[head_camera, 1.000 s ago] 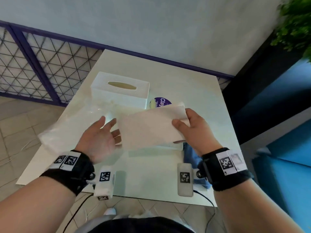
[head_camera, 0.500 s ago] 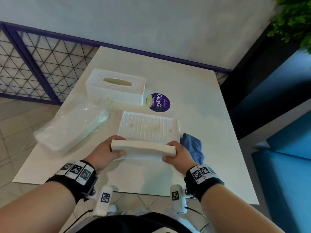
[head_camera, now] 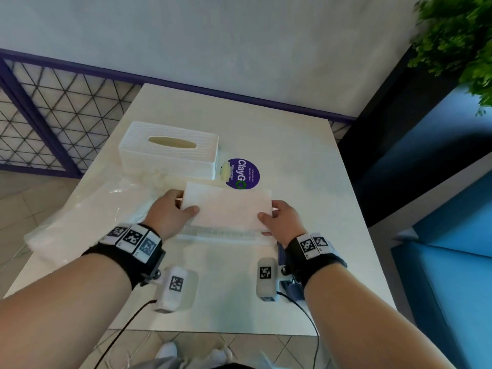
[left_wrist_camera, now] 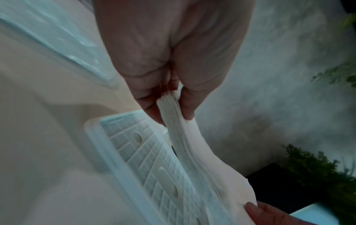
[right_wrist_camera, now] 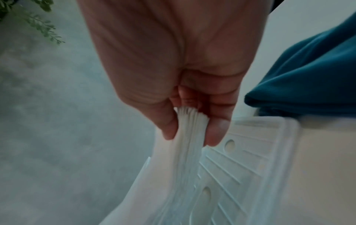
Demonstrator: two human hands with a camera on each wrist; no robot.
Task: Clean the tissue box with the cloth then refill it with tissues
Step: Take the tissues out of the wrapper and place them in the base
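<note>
With the left hand [head_camera: 170, 215] and right hand [head_camera: 283, 219] each pinching an end of the tissue stack [head_camera: 229, 209] at frame centre, keep both grips level and lower it squarely onto the ribbed base tray [left_wrist_camera: 154, 175].

hands showing: 2, left hand [head_camera: 170, 214] and right hand [head_camera: 282, 222] | white stack of folded tissues [head_camera: 229, 209] showing: 1 | white textured plastic tissue box cover [head_camera: 170, 150] sitting: 1 | white ribbed plastic base tray [head_camera: 221, 234] lying: 1 | blue cloth [right_wrist_camera: 308, 73] lying: 1 | clear plastic wrappers [head_camera: 87, 214] lying: probably 1 | round purple sticker [head_camera: 246, 173] showing: 1
</note>
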